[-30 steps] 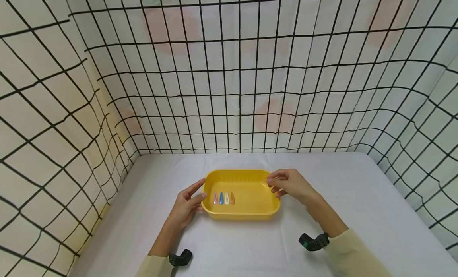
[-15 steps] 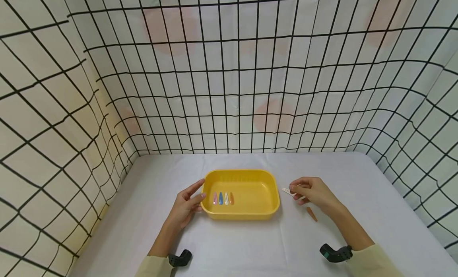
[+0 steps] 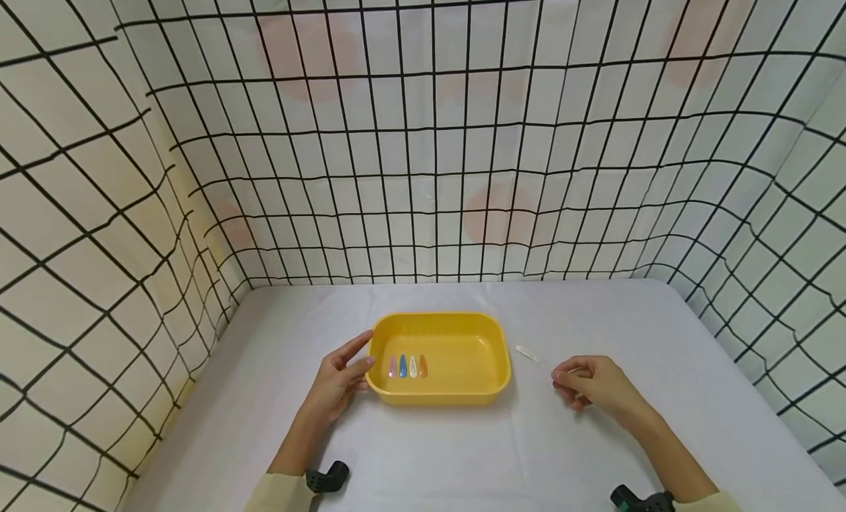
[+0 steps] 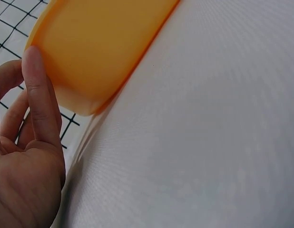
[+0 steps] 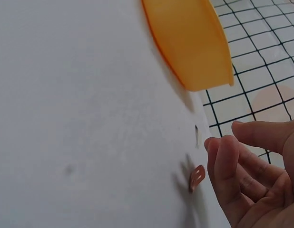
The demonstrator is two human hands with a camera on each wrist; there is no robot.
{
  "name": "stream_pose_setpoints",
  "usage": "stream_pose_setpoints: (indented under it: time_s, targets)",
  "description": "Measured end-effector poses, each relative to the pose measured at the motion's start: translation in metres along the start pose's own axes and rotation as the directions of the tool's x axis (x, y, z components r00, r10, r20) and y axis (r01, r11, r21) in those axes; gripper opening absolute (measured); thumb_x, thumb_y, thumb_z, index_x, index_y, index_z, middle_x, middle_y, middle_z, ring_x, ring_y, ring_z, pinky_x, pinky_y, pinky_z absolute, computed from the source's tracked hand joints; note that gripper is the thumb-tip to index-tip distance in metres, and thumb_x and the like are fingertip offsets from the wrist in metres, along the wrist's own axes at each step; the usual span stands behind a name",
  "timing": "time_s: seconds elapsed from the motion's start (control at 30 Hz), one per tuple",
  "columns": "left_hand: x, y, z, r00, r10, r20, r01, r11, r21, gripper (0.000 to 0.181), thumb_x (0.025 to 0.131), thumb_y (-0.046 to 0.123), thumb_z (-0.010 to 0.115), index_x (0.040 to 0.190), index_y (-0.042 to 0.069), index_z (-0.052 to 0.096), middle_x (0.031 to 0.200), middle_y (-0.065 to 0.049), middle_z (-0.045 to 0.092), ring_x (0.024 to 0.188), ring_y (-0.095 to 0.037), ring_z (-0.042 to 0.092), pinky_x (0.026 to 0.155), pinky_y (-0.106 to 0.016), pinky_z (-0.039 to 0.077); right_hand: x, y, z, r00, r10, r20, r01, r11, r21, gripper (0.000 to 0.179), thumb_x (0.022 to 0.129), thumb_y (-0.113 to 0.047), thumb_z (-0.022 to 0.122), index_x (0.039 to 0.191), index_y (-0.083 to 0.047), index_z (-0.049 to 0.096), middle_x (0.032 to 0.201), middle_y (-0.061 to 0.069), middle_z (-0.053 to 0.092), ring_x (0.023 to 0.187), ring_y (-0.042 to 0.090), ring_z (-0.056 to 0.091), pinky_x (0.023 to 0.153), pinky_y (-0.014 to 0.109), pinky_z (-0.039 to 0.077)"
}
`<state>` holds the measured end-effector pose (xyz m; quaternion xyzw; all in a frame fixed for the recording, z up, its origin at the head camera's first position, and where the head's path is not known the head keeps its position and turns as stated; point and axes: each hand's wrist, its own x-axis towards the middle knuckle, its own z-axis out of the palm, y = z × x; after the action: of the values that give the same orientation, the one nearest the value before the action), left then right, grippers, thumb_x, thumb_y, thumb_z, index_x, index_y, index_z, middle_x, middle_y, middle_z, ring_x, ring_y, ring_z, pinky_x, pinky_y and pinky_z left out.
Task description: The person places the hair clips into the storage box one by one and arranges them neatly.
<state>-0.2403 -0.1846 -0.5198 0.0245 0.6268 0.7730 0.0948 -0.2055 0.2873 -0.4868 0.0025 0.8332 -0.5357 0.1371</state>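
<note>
Yellow tray: it sat on the white-covered bench (image 3: 429, 453), upright and open at the top; the yellow tray (image 3: 465, 365) had its long side towards me.
Clips in the tray: four small hair clips stood in a row at the left end of the floor, pointed ends away from me. From left to right I had a pink clip (image 3: 393, 366), a blue clip (image 3: 403, 366), a white clip (image 3: 413, 366) and an orange clip (image 3: 424, 365), side by side with narrow gaps.
Left grip: my left grip (image 3: 342, 376) was at the tray's left end, thumb and forefinger fairly straight and spread apart, their tips touching the rim.
Right grip: my right grip (image 3: 591, 383) hovered over the bench, well apart from the tray, its fingers loosely bent; a small gap showed between thumb and fingertips, with nothing in it.
Loose white clip: a second white one, the loose white clip (image 3: 526, 353), lay aslant on the bench, between the tray and my right grip.
Brown clip: near my right fingertips I had the brown clip (image 5: 197, 176), seen only from the right wrist; from above, my fingers hid it.
Wrists: I wore a black device (image 3: 327, 477) on the left and another on the right, beside pale yellow sleeves (image 3: 280, 494).
</note>
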Motion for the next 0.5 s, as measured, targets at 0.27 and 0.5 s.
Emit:
stream_pose_setpoints:
  time_s: [0.27, 0.5]
  targets:
    - [-0.001, 0.002, 0.003, 1.000, -0.015, -0.020, 0.015, 1.000, 0.005, 0.057, 0.097, 0.005, 0.069, 0.150, 0.017, 0.054, 0.162, -0.004, 0.043, 0.057, -0.012, 0.068, 0.059, -0.020, 0.060, -0.017, 0.014, -0.007, 0.999, -0.028, 0.018, 0.028, 0.999, -0.032, 0.037, 0.098, -0.025, 0.071, 0.113, 0.009, 0.068, 0.088, 0.011, 0.077, 0.066, 0.014, 0.069, 0.060, 0.033, 0.063]
    - [-0.002, 0.003, 0.003, 0.999, -0.027, -0.021, 0.027, 1.000, -0.004, 0.058, 0.096, 0.005, 0.071, 0.150, 0.018, 0.055, 0.160, -0.001, 0.045, 0.057, -0.012, 0.068, 0.059, -0.019, 0.060, -0.025, 0.022, -0.015, 1.000, -0.010, -0.015, 0.009, 0.998, -0.065, 0.036, 0.098, -0.027, 0.071, 0.115, 0.005, 0.069, 0.086, 0.011, 0.075, 0.065, 0.016, 0.068, 0.060, 0.033, 0.063]
